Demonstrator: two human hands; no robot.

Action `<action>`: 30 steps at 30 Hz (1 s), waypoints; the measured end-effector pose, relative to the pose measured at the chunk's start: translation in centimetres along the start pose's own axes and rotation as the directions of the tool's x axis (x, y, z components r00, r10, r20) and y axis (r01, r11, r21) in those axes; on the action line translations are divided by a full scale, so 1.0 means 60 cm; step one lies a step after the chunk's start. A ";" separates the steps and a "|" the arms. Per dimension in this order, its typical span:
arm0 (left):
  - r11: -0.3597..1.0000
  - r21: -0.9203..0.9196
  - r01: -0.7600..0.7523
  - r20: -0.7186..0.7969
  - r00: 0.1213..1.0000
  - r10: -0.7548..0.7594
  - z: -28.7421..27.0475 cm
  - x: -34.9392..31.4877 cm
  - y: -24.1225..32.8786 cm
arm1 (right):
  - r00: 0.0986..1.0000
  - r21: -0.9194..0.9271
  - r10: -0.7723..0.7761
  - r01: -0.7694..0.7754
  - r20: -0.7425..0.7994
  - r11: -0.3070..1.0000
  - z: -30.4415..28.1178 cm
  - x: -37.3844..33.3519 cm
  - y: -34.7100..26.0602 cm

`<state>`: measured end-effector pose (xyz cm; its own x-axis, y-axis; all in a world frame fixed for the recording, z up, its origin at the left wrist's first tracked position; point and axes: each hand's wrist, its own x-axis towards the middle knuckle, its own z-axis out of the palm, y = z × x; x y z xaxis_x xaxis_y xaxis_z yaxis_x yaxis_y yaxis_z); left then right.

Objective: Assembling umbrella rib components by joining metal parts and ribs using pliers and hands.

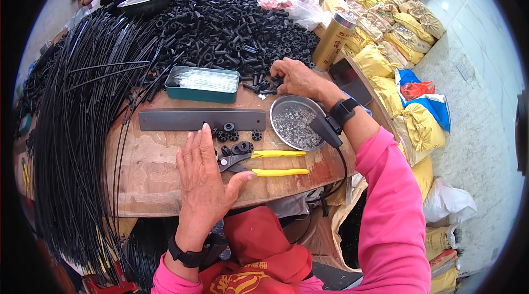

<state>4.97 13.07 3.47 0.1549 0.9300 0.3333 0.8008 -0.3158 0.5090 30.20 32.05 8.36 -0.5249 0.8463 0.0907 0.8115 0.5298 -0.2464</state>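
Observation:
My left hand (199, 181) lies flat on the wooden table with fingers stretched out, its fingertips at the lower edge of a flat grey bar (204, 120). Beside its thumb rests a pair of yellow-handled pliers (278, 154). Several small black ribbed plastic caps (228, 135) sit between the bar and the pliers. At the near edge of a heap of black plastic tubes (237, 29), my right hand (300, 77) has its fingers curled down around something I cannot make out; the fingertips are partly hidden. Below that wrist is a round metal dish (275, 123) holding small clippings.
A green tin (201, 95) of thin white strips stands behind the bar. Long black cable ties (77, 128) hang over the left side. At the right are a gold flask (333, 40), a dark phone (351, 81) and stacked yellow sacks (427, 123). People sit across the table.

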 end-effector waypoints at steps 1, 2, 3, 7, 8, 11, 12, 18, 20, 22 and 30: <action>1.000 -0.002 0.000 0.000 1.000 0.000 0.000 0.000 0.000 | 1.000 -0.002 0.000 0.000 0.001 1.000 0.001 -0.001 0.002; 1.000 -0.002 -0.003 -0.002 1.000 0.003 0.000 0.000 0.000 | 1.000 -0.006 -0.009 0.009 0.000 1.000 0.002 -0.001 0.003; 1.000 -0.002 -0.006 -0.004 1.000 0.006 0.000 0.000 -0.001 | 1.000 -0.010 -0.019 0.019 -0.001 1.000 0.004 0.000 0.004; 1.000 -0.007 -0.008 -0.006 1.000 0.008 -0.001 0.000 -0.001 | 1.000 -0.011 -0.015 0.015 -0.001 1.000 0.003 0.000 0.002; 1.000 -0.007 -0.010 -0.009 1.000 0.010 0.000 0.000 -0.001 | 1.000 -0.021 -0.004 0.005 0.019 1.000 0.004 0.001 0.000; 1.000 -0.003 -0.012 -0.015 1.000 0.012 0.000 0.000 0.000 | 0.999 -0.037 -0.002 0.004 0.035 0.999 0.002 0.001 -0.004; 1.000 0.001 -0.012 -0.017 1.000 0.012 0.000 0.000 0.000 | 0.999 -0.042 -0.011 0.012 0.033 0.999 0.002 0.001 -0.004; 1.000 0.020 -0.016 -0.016 1.000 0.016 0.000 0.000 -0.002 | 0.998 -0.004 0.014 -0.014 0.054 1.000 0.001 0.002 -0.008; 1.000 0.015 -0.005 -0.009 1.000 0.005 -0.001 -0.001 -0.002 | 0.998 -0.007 0.008 -0.008 0.055 1.000 0.001 0.002 -0.010; 1.000 0.010 0.003 -0.003 1.000 -0.003 -0.002 -0.001 -0.002 | 0.998 -0.012 0.004 -0.003 0.055 1.000 0.002 0.000 -0.009; 0.998 0.035 -0.053 -0.049 0.997 0.055 -0.003 -0.001 0.000 | 0.997 -0.036 -0.058 0.057 -0.048 0.998 0.011 -0.002 0.002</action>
<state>4.84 12.99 3.60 0.1701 0.9010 0.3990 0.8110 -0.3580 0.4628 30.15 31.98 7.66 -0.5584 0.8157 0.1515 0.7893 0.5785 -0.2056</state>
